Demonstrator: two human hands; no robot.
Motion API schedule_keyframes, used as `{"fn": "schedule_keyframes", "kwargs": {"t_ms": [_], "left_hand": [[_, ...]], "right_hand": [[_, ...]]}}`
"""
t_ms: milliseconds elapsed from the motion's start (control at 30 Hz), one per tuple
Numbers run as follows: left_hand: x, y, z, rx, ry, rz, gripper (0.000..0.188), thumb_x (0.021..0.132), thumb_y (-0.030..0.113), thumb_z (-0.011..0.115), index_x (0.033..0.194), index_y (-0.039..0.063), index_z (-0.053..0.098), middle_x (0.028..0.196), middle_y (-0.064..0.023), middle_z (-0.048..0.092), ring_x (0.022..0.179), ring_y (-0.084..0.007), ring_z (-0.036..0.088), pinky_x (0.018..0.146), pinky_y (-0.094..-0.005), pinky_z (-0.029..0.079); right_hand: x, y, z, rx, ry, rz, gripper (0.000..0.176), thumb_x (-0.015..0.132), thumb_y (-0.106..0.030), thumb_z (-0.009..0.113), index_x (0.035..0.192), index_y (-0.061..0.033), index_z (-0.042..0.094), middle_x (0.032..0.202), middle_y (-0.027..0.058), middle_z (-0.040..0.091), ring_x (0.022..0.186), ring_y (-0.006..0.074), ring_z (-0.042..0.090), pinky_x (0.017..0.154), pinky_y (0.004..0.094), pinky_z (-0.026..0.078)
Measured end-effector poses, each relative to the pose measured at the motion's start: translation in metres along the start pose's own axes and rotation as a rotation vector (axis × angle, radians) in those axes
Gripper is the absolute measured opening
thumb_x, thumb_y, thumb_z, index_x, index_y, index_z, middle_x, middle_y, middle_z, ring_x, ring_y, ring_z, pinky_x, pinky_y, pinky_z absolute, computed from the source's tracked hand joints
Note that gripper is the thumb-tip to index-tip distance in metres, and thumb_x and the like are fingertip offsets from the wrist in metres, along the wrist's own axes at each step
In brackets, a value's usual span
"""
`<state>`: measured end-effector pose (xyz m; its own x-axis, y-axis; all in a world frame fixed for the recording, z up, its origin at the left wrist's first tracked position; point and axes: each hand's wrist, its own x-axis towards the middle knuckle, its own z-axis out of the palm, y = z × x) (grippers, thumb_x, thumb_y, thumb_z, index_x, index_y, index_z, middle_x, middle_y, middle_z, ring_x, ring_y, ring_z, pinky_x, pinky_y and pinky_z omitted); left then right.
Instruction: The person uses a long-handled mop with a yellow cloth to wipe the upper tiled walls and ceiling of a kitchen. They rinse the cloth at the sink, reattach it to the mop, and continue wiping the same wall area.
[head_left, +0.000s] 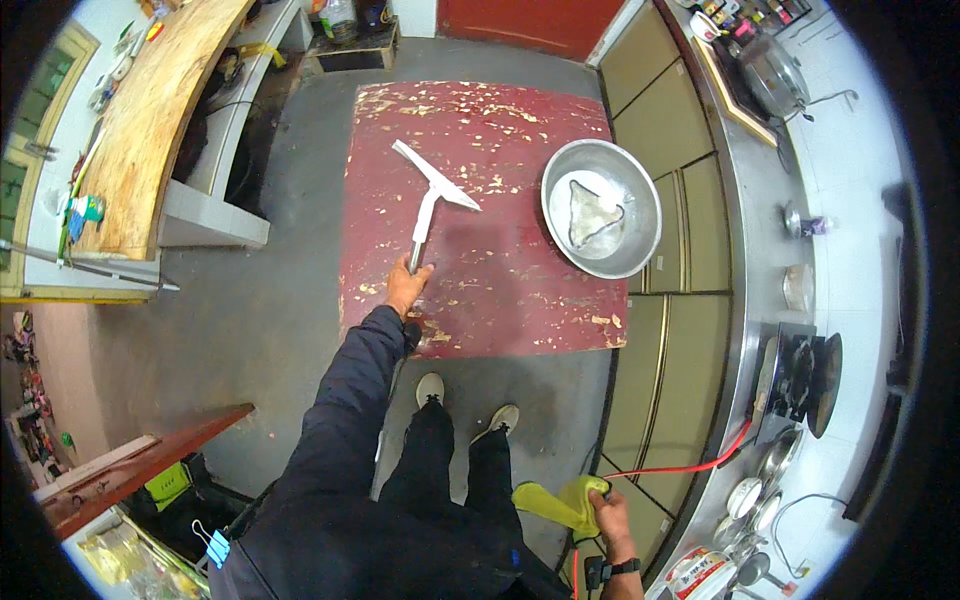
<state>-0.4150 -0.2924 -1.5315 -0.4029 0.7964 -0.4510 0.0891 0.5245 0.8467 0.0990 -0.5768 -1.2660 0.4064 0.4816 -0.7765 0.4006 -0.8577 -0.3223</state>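
My left hand (406, 285) is closed around the metal handle of a white T-shaped squeegee (437, 187), whose head is over the worn red tabletop (480, 300). A round metal basin (651, 202) stands at the right side of that table, with a grey-white cloth (592, 215) lying inside it. My right hand (613, 514) grips a yellow-green cloth (577, 506) low at the right, beside the cabinets and away from the table. A dark strap is around the right wrist.
Olive cabinets (679, 97) and a metal counter (761, 225) with a gas stove (795, 375) run along the right. A red hose (697, 469) hangs across the cabinet fronts. At the upper left is a wooden worktop (161, 97); a reddish board edge (150, 472) juts in at lower left.
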Motion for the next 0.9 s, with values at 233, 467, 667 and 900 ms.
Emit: {"fn": "schedule_keyframes", "kwargs": {"t_ms": [233, 467, 667, 900], "left_hand": [[-0.068, 0.094, -0.032, 0.023, 0.025, 0.315, 0.037, 0.099, 0.039, 0.065, 0.110, 0.003, 0.063, 0.073, -0.0079, 0.057, 0.070, -0.0184, 0.056, 0.065, -0.0402, 0.046], [-0.197, 0.215, -0.108, -0.107, 0.118, 0.600, 0.033, 0.100, 0.030, 0.066, 0.119, 0.005, 0.057, 0.077, -0.0021, 0.057, 0.067, -0.0112, 0.052, 0.062, -0.0320, 0.046], [-0.244, 0.250, -0.155, -0.226, -0.074, 0.507, 0.030, 0.103, 0.029, 0.060, 0.117, 0.002, 0.057, 0.085, -0.0050, 0.059, 0.073, -0.0114, 0.055, 0.063, -0.0331, 0.047], [-0.293, 0.270, -0.149, -0.334, -0.215, 0.731, 0.036, 0.103, 0.032, 0.056, 0.121, 0.000, 0.057, 0.097, -0.0137, 0.066, 0.082, -0.0226, 0.063, 0.074, -0.0398, 0.051]], "right_hand": [[-0.057, -0.165, 0.012, -0.203, -0.419, -0.559, 0.032, 0.101, -0.026, 0.066, 0.119, 0.0006, 0.067, 0.099, 0.0015, 0.072, 0.088, 0.0122, 0.063, 0.079, 0.0323, 0.053], [-0.199, -0.338, -0.035, -0.456, -0.805, -1.020, 0.034, 0.104, -0.031, 0.063, 0.123, -0.0028, 0.066, 0.094, 0.0024, 0.070, 0.087, 0.0092, 0.059, 0.078, 0.0325, 0.052], [-0.306, -0.409, -0.051, -0.641, -0.780, -1.757, 0.019, 0.099, -0.015, 0.065, 0.111, -0.0011, 0.067, 0.090, 0.0174, 0.069, 0.083, 0.0347, 0.067, 0.076, 0.0403, 0.052], [-0.390, -0.451, -0.047, -0.924, -0.929, -1.712, 0.031, 0.098, -0.017, 0.065, 0.123, 0.0011, 0.063, 0.101, 0.0189, 0.072, 0.088, 0.0270, 0.069, 0.081, 0.0381, 0.053]]}}
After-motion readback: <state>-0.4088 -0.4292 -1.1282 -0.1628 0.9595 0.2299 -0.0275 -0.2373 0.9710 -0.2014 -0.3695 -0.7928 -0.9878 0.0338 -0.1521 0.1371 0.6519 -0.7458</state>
